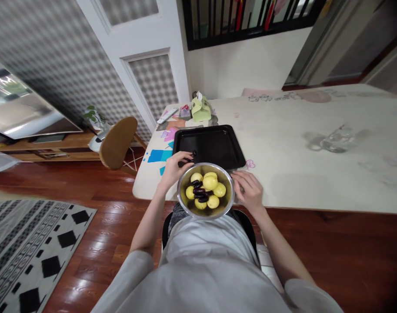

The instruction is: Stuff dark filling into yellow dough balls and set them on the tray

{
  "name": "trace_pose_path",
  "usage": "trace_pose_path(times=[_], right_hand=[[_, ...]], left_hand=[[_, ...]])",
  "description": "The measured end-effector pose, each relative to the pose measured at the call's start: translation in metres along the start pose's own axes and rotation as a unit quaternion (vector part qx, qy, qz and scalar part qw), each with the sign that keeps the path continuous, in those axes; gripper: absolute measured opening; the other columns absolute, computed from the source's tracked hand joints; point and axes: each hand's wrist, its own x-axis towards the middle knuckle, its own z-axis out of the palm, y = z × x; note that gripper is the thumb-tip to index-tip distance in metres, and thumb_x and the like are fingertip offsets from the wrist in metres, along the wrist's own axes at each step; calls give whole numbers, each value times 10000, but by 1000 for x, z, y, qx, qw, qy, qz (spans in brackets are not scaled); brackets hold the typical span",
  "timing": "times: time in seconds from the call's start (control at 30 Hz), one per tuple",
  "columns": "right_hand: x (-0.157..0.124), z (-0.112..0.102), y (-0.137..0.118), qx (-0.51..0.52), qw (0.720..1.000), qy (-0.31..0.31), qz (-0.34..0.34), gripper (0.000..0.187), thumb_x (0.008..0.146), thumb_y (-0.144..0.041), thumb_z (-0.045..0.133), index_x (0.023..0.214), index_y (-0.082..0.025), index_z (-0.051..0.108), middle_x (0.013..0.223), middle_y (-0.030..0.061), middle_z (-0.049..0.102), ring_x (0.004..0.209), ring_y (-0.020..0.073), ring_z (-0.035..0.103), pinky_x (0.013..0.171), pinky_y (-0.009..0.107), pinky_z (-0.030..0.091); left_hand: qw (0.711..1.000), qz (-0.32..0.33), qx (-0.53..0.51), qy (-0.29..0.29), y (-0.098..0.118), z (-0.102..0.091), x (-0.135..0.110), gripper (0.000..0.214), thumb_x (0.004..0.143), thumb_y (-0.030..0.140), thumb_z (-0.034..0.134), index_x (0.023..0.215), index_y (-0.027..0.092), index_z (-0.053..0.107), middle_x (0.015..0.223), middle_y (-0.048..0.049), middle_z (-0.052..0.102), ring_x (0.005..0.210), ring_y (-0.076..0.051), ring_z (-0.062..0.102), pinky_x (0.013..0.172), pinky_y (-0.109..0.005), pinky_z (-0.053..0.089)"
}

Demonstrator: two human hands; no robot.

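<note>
Head view is showing the left hand [178, 167] reaching over the near left corner of the black tray [205, 145], its thumb and fingers curving close together. A small dark piece [194, 153] is sitting at the fingertips; whether they are pinching it or only touching it, I cannot tell. The right hand [249, 189] is hanging at the right rim of the metal bowl [182, 208], fingers half curled; its hold, if any, is not showing clearly. The bowl is overlapping the near edge of the table [283, 191], holding yellow fruits [210, 181] and dark oblong fruits [200, 190], some of them resting on the yellow ones. Good handling here is probably calling for a light pinch, as the dark skins are looking smooth and slippery, fingertips staying low over the tray, and a steadying right hand, since the bowl is lying so near the edge.
</note>
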Motion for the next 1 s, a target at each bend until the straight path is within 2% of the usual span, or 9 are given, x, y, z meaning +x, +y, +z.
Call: trace_pose_path(times=[0.1,0.2,0.4,0.6,0.8,1.0], right_hand=[[0,0,0,-3,1000,3,-11,275,967,-114,565,1147,-221,744,1108,99,805,1022,256,756,910,439,626],[-1,0,1,3,1000,3,-10,286,966,-118,571,1163,-227,749,1109,95,807,1026,256,757,921,441,624],[0,0,1,18,1000,7,-5,291,964,-124,574,1161,-237,755,1082,85,808,1021,255,749,930,439,621],[1,-1,0,9,1000,4,-15,277,953,-99,573,1126,-231,744,1055,86,803,982,252,744,899,435,622],[1,-1,1,3,1000,2,-14,273,955,-115,565,1126,-236,741,1045,85,801,978,254,743,897,441,618],[2,-2,0,10,1000,7,-21,257,963,-103,568,1110,-225,739,1038,86,796,979,243,724,909,422,604]], left_hand=[[1000,-4,-11,-26,35,-2,-22,88,955,281,738,1014,216,744,1217,-98,760,1069,-231,740,899,-361,641],[999,-20,-24,-44,52,3,-43,85,965,286,728,1030,233,742,1223,-95,759,1071,-234,744,914,-386,642],[997,-44,-32,-54,51,9,-63,104,951,284,747,1049,251,739,1234,-96,760,1164,-263,730,1024,-440,613],[996,-47,-47,-56,54,12,-63,153,958,257,739,1109,258,717,1227,-71,760,1172,-244,722,1061,-421,587],[996,-49,-37,-58,60,13,-62,228,963,282,735,1188,266,697,1238,-72,756,1151,-245,724,957,-388,620],[998,-36,-36,-38,57,13,-63,183,984,282,708,1165,250,711,1210,-77,763,1170,-252,715,1041,-418,591]])
